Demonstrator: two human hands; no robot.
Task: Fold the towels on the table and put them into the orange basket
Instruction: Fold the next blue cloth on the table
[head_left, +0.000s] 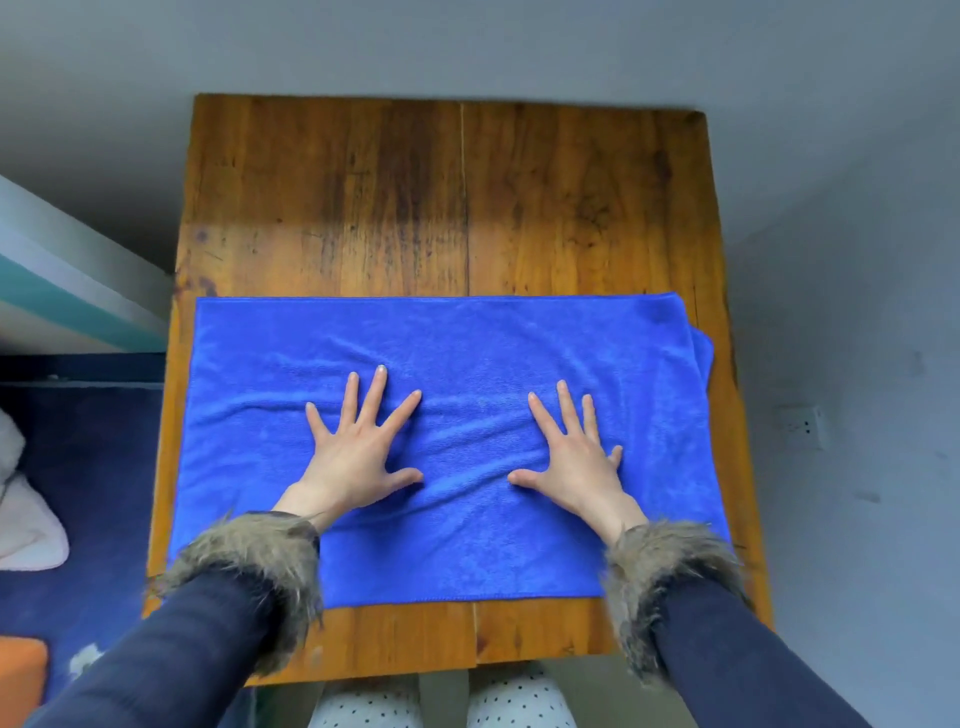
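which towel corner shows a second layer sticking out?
The far right corner of the blue towel: an under layer peeks out past the edge there. The other three corners look flush.

There is one view only, from a wide-angle camera worn on the person's head. It looks forward and steeply down, almost straight onto the worktop (467, 208), whose near edge sits low in the picture and whose far edge lies toward the top. The camera is close: both sleeves enter from the bottom corners, and the left hand (358, 447) and right hand (571, 452) lie near the middle, on the towel (467, 343). The wide lens bends the worktop's sides outward and takes in the floor (831, 260) around it, with an orange corner (21, 675) at the lower left edge. No second view shares the scene.
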